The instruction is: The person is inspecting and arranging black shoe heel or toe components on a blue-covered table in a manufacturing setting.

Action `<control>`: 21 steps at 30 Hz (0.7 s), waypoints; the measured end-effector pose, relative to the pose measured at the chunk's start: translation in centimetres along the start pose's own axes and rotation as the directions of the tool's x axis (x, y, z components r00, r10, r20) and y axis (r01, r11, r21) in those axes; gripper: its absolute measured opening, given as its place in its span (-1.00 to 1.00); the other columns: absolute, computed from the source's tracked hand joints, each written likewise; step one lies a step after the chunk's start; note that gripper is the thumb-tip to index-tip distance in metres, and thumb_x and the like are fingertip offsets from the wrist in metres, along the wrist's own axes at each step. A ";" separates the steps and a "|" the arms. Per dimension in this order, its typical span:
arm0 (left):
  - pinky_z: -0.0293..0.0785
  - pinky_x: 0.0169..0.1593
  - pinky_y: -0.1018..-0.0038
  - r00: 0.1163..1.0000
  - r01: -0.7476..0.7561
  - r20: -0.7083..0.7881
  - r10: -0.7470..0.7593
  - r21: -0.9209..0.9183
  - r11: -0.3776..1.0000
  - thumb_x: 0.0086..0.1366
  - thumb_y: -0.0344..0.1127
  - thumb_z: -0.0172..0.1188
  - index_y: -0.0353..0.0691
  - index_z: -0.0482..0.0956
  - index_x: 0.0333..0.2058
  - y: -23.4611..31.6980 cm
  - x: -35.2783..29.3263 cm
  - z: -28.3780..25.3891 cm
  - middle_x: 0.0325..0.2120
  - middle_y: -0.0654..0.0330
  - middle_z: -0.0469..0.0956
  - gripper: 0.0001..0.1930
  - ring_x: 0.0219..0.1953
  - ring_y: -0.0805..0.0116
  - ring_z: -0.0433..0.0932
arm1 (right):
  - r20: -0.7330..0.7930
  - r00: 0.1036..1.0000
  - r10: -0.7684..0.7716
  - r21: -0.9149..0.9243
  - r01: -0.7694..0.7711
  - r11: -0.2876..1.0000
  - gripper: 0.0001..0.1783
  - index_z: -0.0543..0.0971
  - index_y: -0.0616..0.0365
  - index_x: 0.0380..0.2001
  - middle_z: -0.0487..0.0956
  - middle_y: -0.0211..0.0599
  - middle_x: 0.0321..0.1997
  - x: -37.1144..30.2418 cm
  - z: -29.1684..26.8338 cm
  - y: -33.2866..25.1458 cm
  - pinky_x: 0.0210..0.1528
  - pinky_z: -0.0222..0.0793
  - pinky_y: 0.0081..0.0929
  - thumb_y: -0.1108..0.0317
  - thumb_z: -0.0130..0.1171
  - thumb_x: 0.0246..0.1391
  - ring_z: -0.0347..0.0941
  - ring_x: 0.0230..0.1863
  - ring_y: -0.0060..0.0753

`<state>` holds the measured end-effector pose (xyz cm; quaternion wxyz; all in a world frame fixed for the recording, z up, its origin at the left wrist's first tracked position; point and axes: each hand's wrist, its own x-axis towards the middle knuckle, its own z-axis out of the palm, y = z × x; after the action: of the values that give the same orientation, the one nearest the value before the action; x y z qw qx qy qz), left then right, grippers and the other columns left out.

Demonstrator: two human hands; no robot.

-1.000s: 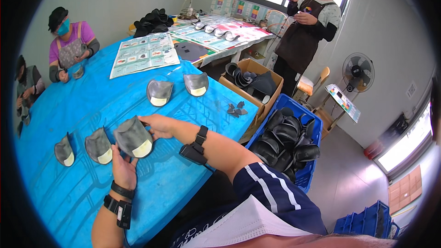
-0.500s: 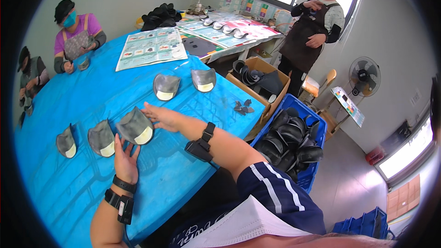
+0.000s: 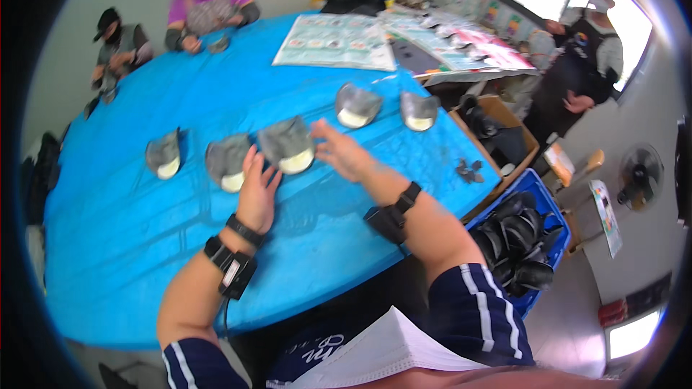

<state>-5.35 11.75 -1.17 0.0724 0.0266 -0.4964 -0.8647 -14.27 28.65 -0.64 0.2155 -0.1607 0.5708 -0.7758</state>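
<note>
Several cupped, dark grey pieces with a pale yellow patch along the near edge stand in a loose row on a blue-covered table. My left hand (image 3: 258, 193) is open, its fingertips at the near side between the middle cupped piece (image 3: 286, 140) and the cupped piece to its left (image 3: 228, 157). Just right of the middle piece, my right hand (image 3: 340, 153) is open, fingers spread; whether they touch it I cannot tell. Another cupped piece (image 3: 163, 151) stands at the far left. Two more, a cupped piece (image 3: 357, 104) and a cupped piece (image 3: 419, 110), are to the right.
Small dark scraps (image 3: 469, 170) lie near the right edge of the blue table (image 3: 130, 245). Beyond that edge are a cardboard box (image 3: 515, 112) and a blue crate (image 3: 559, 227) full of dark pieces. A printed sheet (image 3: 335, 42) lies farther back. Other people sit across the table and stand right.
My view has swung left, so the table and pieces sit farther right in the picture. My right hand has shifted outward from the middle piece's rim; my left stays at its near-left side.
</note>
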 end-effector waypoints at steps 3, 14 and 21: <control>0.03 0.18 0.33 1.000 0.011 -0.024 -0.012 -0.074 0.997 0.26 -0.11 -0.09 -0.06 -0.06 0.18 0.5 0.2 1.1 0.12 0.18 0.03 -0.43 0.12 0.16 0.12 | -0.092 0.995 -0.027 -0.009 0.026 1.000 -0.27 0.08 0.24 0.16 0.12 -0.12 0.21 0.2 0.6 -0.3 0.19 -0.02 -0.28 -0.12 -0.20 0.12 0.10 0.14 -0.26; -0.18 0.22 0.37 0.985 -0.096 0.172 0.021 0.439 0.893 0.26 -0.07 -0.13 -0.10 -0.29 0.23 1.4 1.7 0.0 0.22 0.00 -0.20 -0.30 0.25 0.28 -0.16 | -0.019 0.995 -0.097 -0.077 0.096 0.992 -0.30 -0.02 0.20 0.20 0.01 -0.14 0.27 0.1 0.2 0.3 0.26 -0.15 -0.33 -0.08 -0.27 0.16 -0.09 0.29 -0.18; 0.36 -0.10 0.51 0.942 -0.312 0.311 0.125 0.677 0.667 0.24 -0.29 -0.04 -0.19 0.03 0.16 3.9 2.3 -1.8 0.03 0.04 0.23 -0.47 -0.17 0.42 0.41 | -0.045 0.989 -0.140 -0.175 0.130 0.976 -0.33 0.00 0.16 0.19 0.04 -0.07 0.25 -0.2 -0.5 -0.3 0.25 -0.11 -0.33 -0.06 -0.29 0.17 -0.02 0.25 -0.16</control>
<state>-7.01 7.87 1.34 0.1001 -0.1113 -0.7983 -0.5833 -14.41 29.24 -0.47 0.1311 -0.1947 0.6294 -0.7408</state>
